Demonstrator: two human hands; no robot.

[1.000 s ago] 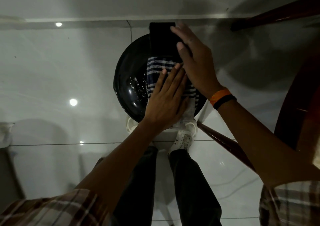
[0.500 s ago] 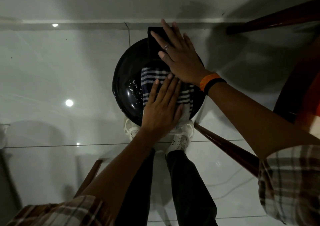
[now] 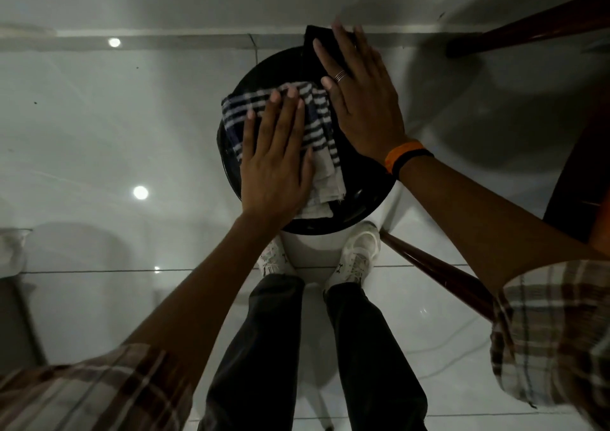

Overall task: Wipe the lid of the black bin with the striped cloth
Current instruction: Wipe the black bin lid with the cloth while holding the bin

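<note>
The round black bin lid sits straight below me on the tiled floor, by the wall. A blue-and-white striped cloth lies spread over the lid's left and middle. My left hand presses flat on the cloth, fingers together and pointing away from me. My right hand rests flat on the lid's far right side, fingers over the black hinge block at the back. The right hand wears a ring and orange and black wristbands.
My two white shoes stand just behind the bin. A dark wooden leg slants across the floor at the right, and another wooden piece crosses the upper right. The wall base runs right behind the bin.
My left hand has slid the cloth leftward and farther up over the lid, covering the speckled patch. My right hand has shifted left toward the hinge block.
</note>
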